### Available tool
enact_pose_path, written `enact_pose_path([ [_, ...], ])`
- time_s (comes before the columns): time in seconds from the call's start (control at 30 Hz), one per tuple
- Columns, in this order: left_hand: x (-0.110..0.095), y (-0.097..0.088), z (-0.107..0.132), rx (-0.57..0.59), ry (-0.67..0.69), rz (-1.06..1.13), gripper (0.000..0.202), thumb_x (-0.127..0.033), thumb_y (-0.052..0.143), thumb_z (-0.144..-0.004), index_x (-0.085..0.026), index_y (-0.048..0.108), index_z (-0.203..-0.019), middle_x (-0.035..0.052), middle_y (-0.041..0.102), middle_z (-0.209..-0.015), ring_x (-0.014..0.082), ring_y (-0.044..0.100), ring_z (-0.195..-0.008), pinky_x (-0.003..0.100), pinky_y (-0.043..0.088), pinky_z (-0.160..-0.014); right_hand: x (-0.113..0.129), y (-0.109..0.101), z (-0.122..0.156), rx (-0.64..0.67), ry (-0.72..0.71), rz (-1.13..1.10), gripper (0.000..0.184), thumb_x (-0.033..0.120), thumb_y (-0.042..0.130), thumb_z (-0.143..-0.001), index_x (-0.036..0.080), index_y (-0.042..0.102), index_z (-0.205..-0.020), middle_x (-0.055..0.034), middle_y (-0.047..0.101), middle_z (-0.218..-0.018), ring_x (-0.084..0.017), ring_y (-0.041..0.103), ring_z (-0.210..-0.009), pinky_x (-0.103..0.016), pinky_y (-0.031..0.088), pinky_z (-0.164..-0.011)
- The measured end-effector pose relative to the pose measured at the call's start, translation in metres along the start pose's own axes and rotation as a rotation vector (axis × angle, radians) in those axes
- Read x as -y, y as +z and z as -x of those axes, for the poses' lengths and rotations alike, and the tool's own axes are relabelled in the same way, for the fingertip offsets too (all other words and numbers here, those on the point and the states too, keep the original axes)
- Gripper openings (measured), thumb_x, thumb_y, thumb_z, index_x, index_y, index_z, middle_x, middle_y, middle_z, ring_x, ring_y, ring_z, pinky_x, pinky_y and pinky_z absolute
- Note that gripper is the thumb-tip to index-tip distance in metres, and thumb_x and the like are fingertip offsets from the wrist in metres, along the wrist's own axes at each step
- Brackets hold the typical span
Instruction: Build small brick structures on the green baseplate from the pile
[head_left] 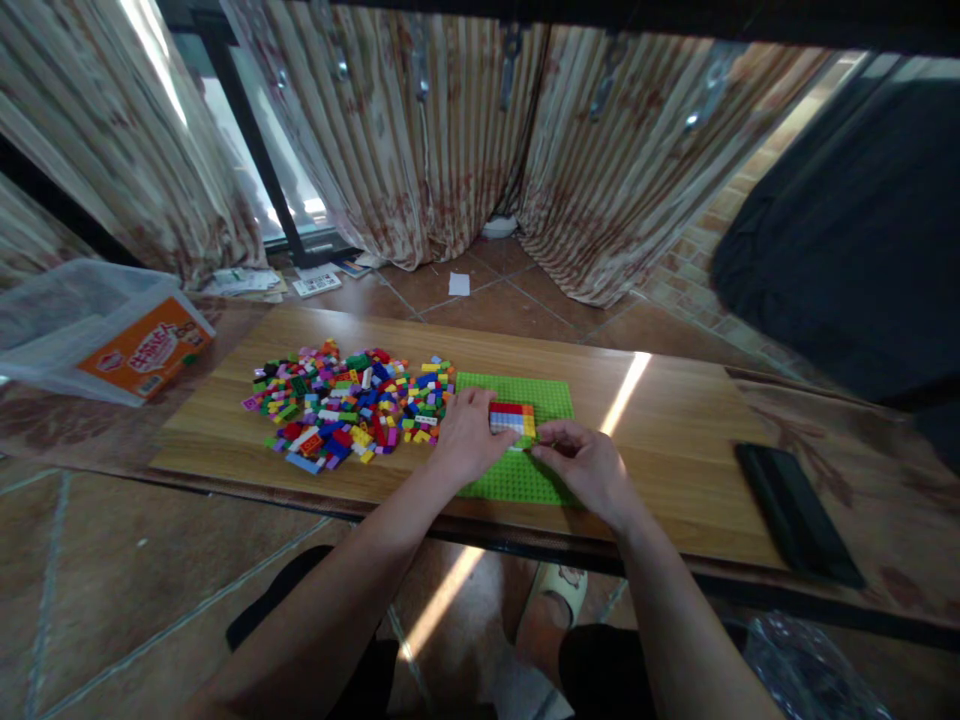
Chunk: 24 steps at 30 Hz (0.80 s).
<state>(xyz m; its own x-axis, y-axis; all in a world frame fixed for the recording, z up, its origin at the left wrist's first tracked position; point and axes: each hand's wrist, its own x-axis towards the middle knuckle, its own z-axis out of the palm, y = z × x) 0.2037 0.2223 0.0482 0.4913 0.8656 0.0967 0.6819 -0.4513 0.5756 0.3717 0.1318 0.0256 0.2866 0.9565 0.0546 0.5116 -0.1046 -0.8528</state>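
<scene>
Tabletop (pixel 675 430) — brick stack (pixel 511 417) against left hand (pixel 469 435).

Found wide bare tabletop (pixel 675 440) right of the green baseplate (pixel 551 398), open as far as a dark flat device (pixel 799 513) near the right edge. Met a loose brick pile (pixel 352 405) crowding the left, against the baseplate. Saw a clear strip along the far edge; noted a small brick stack (pixel 511 417) mid-baseplate.

The tabletop (pixel 675 420) is pale wood grain, smooth with a soft sheen. The loose bricks (pixel 349 405) at centre left, the brick stack (pixel 511 417) and the studded green baseplate (pixel 551 400) are shiny plastic. At upper left, the tub (pixel 45 300) is cloudy clear plastic. The curtains (pixel 420 130) along the top are pleated cloth. The floor tiles (pixel 112 570) look glazed.
</scene>
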Motion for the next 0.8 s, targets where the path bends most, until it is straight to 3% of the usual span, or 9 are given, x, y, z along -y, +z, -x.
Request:
enact_pose_path([
  [0.27,0.002,0.002,0.0,-0.009,0.019,-0.011,0.053,-0.037,0.067,-0.075,-0.009,0.056,-0.119,0.0144,0.059,-0.118,0.0287,0.051,-0.116,0.041,0.036,-0.106,0.017,0.006,0.002,-0.004,-0.174,0.297,0.008,0.022,0.061,-0.078,0.022,0.064,-0.085,0.0008,0.062,-0.08,-0.014,0.056,-0.068,-0.028,0.046,-0.067],
  [0.8,-0.001,0.007,0.003,-0.032,0.028,-0.037,0.054,-0.043,0.065,-0.075,-0.01,0.056,-0.118,0.0138,0.057,-0.117,0.0286,0.051,-0.113,0.04,0.038,-0.102,0.017,0.002,0.002,0.003,-0.151,0.278,0.009,0.02,0.06,-0.078,0.02,0.062,-0.087,0.0004,0.061,-0.081,-0.014,0.057,-0.069,-0.027,0.046,-0.067],
])
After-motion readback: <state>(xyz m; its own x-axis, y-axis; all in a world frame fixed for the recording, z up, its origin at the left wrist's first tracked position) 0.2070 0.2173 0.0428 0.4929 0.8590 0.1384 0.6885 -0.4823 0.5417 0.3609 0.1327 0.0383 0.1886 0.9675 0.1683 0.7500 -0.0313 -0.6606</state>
